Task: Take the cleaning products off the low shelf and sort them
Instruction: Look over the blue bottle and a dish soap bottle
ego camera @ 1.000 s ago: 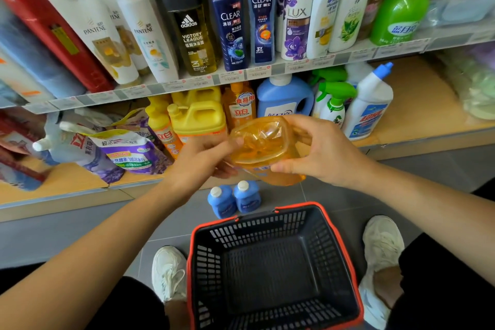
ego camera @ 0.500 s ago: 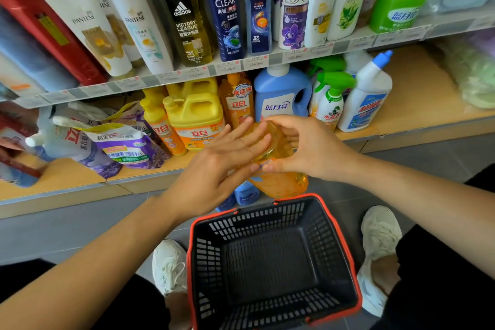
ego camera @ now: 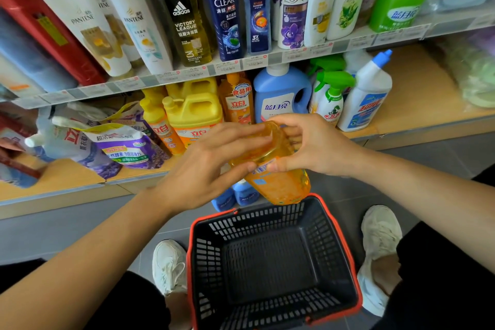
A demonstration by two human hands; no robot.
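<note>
The right hand (ego camera: 318,147) is gripping a clear orange bottle (ego camera: 281,185) of liquid, with the fingers curling over its upper end and the thumb pressing on its label. The left hand (ego camera: 211,169) is lying against the bottle's nine o'clock side, fingers nearly straight. Its thumb seems to be touching the label too, though the angle leaves this unsure. The bottle is tilting, and its base is hanging just over the far rim of a black, red-rimmed basket (ego camera: 267,262) at six o'clock. The basket is sitting on the floor between two white shoes (ego camera: 168,262). Two small blue bottles (ego camera: 237,195) are standing on the floor just beyond the basket.

At twelve o'clock, the low shelf (ego camera: 417,99) is carrying a yellow jug (ego camera: 195,112), a blue detergent bottle (ego camera: 281,96), a green-triggered spray bottle (ego camera: 332,96) and a white bottle with a blue cap (ego camera: 367,94). Refill pouches (ego camera: 126,147) are lying at nine o'clock.
</note>
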